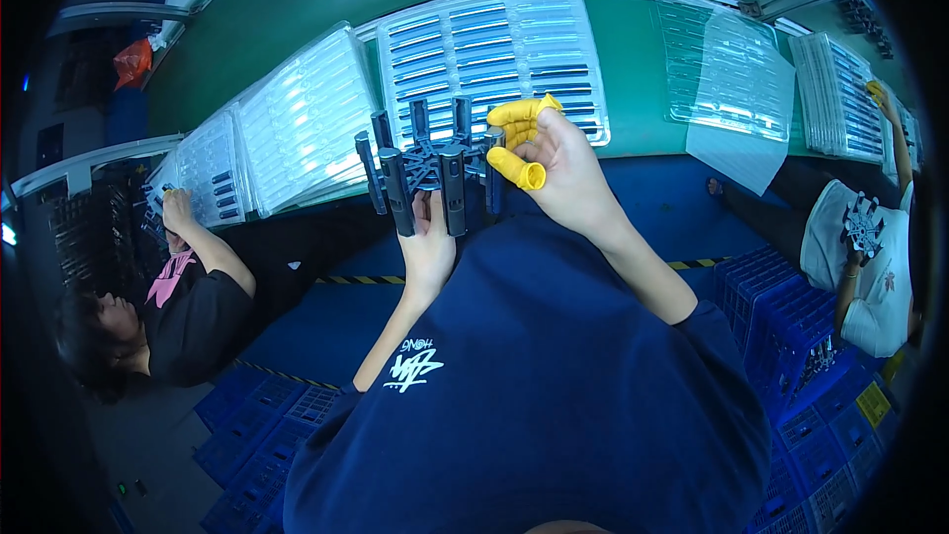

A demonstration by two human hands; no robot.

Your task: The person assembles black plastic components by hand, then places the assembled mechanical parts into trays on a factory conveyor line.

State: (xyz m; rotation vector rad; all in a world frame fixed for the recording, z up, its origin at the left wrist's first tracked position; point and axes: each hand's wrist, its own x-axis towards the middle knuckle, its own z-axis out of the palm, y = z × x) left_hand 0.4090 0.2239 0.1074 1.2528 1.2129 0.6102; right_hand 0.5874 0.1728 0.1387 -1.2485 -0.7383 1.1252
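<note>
Near the head view's centre, toward eleven o'clock, the left hand (431, 240) grips a spidery dark rack (423, 166) from six o'clock, fingertips mostly hidden. At three, rubbery yellow finger cots (516, 168) on the right hand (567, 158) curve about a smooth upright bar (493, 200); whether they pinch, I cannot tell.

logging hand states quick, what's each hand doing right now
Left hand: holding the dark multi-armed rack from below.
Right hand: partly curled at the rack's rightmost black bar; cannot tell whether it grips.
</note>
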